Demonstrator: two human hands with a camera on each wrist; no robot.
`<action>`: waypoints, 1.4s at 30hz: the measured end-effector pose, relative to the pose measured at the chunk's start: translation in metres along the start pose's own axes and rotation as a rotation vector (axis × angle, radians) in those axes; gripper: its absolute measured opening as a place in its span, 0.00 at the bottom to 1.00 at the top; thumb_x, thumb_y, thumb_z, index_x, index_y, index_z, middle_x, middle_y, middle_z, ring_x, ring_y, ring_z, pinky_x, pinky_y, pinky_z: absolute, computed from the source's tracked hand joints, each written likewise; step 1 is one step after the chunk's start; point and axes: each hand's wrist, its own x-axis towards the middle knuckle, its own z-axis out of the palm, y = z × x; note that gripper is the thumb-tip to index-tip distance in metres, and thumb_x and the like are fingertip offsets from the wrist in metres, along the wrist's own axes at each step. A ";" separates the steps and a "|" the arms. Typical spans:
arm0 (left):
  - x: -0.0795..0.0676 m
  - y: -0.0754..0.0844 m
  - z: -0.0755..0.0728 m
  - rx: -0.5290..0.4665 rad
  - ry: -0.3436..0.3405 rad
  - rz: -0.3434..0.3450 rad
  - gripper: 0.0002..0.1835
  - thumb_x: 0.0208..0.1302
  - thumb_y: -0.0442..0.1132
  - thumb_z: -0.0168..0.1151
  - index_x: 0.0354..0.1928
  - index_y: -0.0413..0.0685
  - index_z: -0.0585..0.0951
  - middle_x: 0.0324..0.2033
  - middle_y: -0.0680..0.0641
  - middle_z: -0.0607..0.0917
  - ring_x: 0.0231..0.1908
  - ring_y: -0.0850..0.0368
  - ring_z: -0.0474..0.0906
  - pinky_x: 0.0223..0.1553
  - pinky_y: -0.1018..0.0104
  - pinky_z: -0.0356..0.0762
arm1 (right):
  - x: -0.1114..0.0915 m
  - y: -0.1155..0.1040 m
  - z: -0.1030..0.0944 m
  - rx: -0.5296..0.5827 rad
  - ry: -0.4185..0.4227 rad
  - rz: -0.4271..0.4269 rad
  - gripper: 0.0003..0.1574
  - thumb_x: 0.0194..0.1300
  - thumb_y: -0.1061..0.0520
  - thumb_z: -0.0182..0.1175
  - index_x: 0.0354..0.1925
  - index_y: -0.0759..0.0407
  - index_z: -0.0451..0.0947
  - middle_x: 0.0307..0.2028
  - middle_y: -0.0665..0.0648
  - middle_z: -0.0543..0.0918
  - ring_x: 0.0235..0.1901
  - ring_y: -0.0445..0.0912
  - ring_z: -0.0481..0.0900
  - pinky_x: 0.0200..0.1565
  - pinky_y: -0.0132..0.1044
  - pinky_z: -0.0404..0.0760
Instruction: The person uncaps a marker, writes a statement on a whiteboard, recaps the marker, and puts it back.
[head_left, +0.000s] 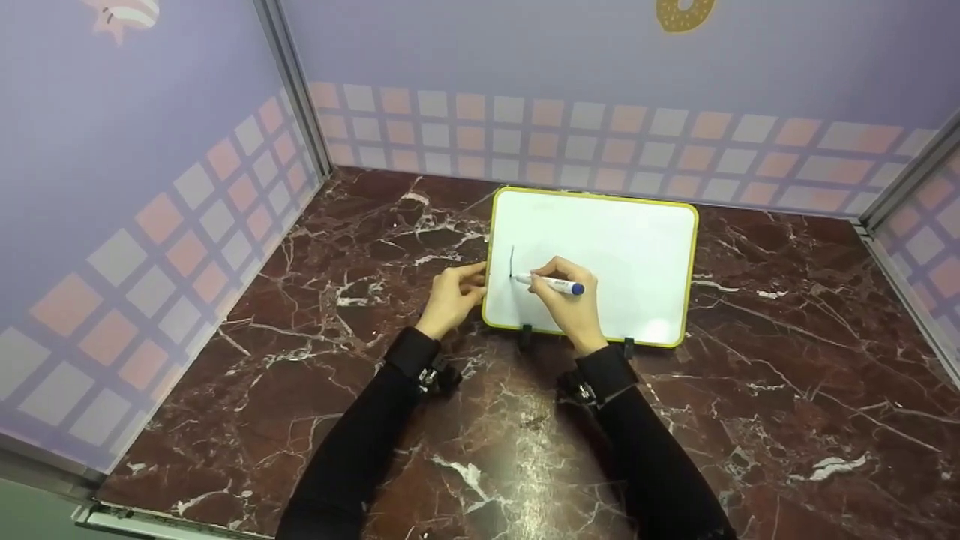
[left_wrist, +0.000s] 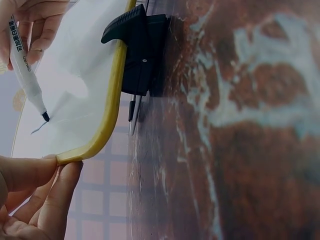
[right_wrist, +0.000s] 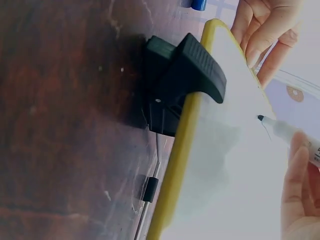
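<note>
A whiteboard [head_left: 637,240] with a yellow frame leans upright on a stand with black clips. My right hand [head_left: 573,301] pinches a white marker [head_left: 555,283] with a blue end; in the left wrist view the marker's dark tip [left_wrist: 45,116] meets the board's surface. One thin, near-vertical dark line [head_left: 512,259] runs up from the tip on the board's left part. With thumb and fingers, my left hand [head_left: 450,298] pinches the yellow frame [left_wrist: 75,155] at the board's left edge, near the lower corner.
Black stand clips [left_wrist: 137,50] grip the board's lower edge, and a thin metal rod [right_wrist: 144,220] lies behind them. In the right wrist view a blue cap-like piece [right_wrist: 199,4] shows at the top. The dark red marbled tabletop [head_left: 795,315] is bounded by purple checked panels [head_left: 562,60].
</note>
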 end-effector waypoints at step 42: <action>0.000 0.000 -0.001 0.040 -0.001 0.017 0.24 0.66 0.26 0.61 0.64 0.35 0.75 0.48 0.33 0.86 0.46 0.43 0.86 0.47 0.60 0.86 | 0.003 0.005 -0.007 -0.001 0.097 -0.063 0.04 0.61 0.73 0.61 0.34 0.77 0.82 0.31 0.74 0.86 0.30 0.62 0.85 0.29 0.21 0.74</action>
